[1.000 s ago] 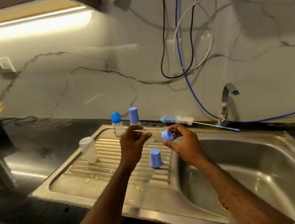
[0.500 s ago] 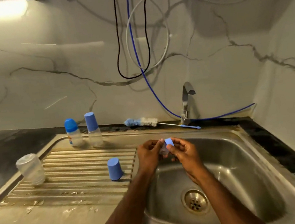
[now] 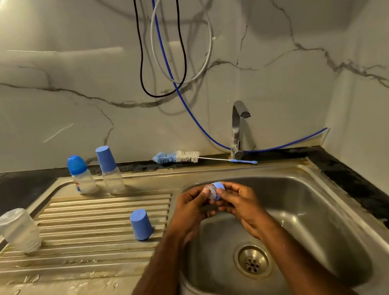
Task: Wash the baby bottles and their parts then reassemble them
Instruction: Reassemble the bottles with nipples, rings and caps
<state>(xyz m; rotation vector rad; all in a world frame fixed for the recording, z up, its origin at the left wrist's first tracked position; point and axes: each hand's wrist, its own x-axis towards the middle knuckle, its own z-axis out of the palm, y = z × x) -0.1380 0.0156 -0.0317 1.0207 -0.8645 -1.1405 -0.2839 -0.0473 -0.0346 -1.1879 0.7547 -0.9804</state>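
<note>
Over the stainless steel sink basin [image 3: 318,218], near its back left rim, both hands meet. The left hand [image 3: 191,210] has its grip pinched on a clear silicone nipple [image 3: 210,191]; the right hand [image 3: 239,201] has its grip closed round a small blue plastic collar ring [image 3: 218,186], touching the nipple. Bare basin lies below, with the round drain [image 3: 252,260] beneath the wrists. Just left, on the ridged draining board [image 3: 82,233], stands a blue plastic cap [image 3: 140,224], mouth down. Farther left a clear bottle body [image 3: 18,230] tilts. Two capped baby bottles [image 3: 96,174] stand at the back edge, a bristled bottle brush [image 3: 185,157] beside the steel tap [image 3: 237,128].
</note>
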